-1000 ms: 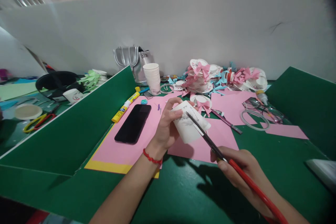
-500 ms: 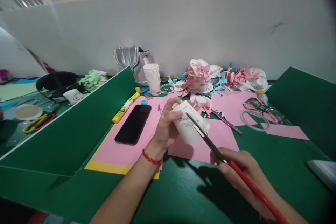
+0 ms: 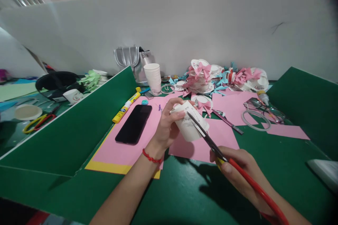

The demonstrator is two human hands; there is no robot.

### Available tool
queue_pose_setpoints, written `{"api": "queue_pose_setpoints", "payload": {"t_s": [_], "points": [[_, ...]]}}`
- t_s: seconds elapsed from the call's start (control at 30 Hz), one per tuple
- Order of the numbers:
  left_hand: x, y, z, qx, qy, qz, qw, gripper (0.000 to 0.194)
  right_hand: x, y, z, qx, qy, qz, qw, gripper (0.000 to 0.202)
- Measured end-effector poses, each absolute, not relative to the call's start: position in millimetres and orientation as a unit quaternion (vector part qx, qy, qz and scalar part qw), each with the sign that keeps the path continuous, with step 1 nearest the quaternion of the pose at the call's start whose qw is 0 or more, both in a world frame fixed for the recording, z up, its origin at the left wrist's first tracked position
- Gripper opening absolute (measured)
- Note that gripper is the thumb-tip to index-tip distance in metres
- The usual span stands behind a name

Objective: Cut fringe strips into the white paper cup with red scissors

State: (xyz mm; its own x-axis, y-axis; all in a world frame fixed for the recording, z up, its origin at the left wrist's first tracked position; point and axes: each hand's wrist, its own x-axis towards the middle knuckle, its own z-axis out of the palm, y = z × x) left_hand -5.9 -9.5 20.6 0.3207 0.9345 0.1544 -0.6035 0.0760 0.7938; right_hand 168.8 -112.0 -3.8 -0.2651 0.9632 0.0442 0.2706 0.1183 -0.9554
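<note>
My left hand (image 3: 169, 123), with a red cord at its wrist, is closed on a white paper cup (image 3: 190, 126), fingers over its upper left side. My right hand (image 3: 237, 165) grips red-handled scissors (image 3: 211, 143), whose blades reach up and left onto the cup, the tip near my left fingers. A bit of yellow handle shows under the right fingers. Beneath the cup lies a pink sheet (image 3: 224, 137) on the green table (image 3: 179, 197).
A black phone (image 3: 134, 124) and yellow glue stick (image 3: 126, 108) lie left. Behind stand stacked paper cups (image 3: 153, 79), a silver bag (image 3: 128, 57) and pink-bowed paper crafts (image 3: 202, 75). A clear ring (image 3: 256, 120) lies right. Green dividers (image 3: 100, 126) flank the work area.
The cup has tilted slightly in my left hand, its lower edge a little higher. The scissors' handles sit slightly further apart, with more yellow showing at my right fingers.
</note>
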Motion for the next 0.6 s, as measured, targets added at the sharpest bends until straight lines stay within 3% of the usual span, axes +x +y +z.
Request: {"api": "queue_pose_setpoints", "payload": {"t_s": [0.6], "points": [[-5.4,-10.6,21.9,0.406,0.192,0.544,0.709,0.025,169.5,-112.6,-1.4,-0.5,-0.667,0.414,0.365,0.055]]}}
